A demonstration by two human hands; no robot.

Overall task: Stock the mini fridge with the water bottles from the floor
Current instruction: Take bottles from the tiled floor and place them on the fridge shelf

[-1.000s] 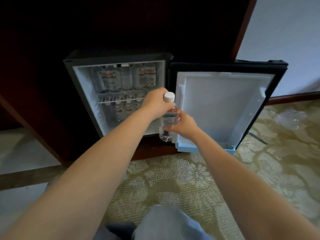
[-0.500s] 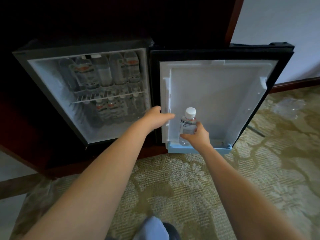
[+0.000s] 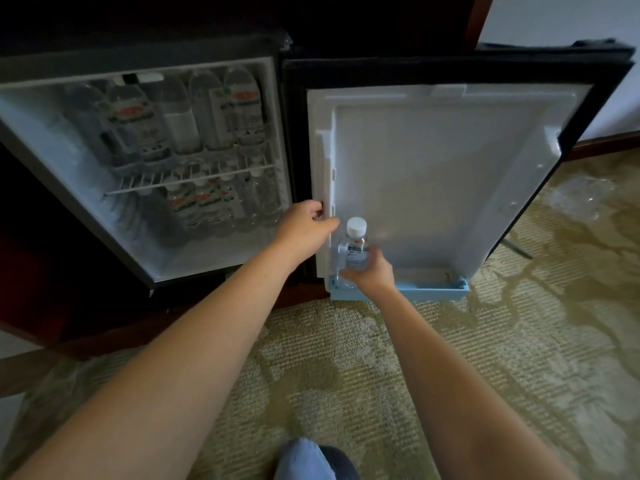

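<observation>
Both hands grasp: right hand (image 3: 369,275) a clear white-capped water bottle (image 3: 355,244) in pale-blue door shelf (image 3: 433,293), left hand (image 3: 304,225) white door edge (image 3: 323,161).

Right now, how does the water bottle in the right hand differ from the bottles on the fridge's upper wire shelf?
The held water bottle stands alone at the left end of the door tray, gripped by the right hand; the upper-shelf bottles stand packed together inside the cabinet, untouched. Its white cap shows plainly; theirs cannot be made out. Both are clear, labelled and upright.
</observation>
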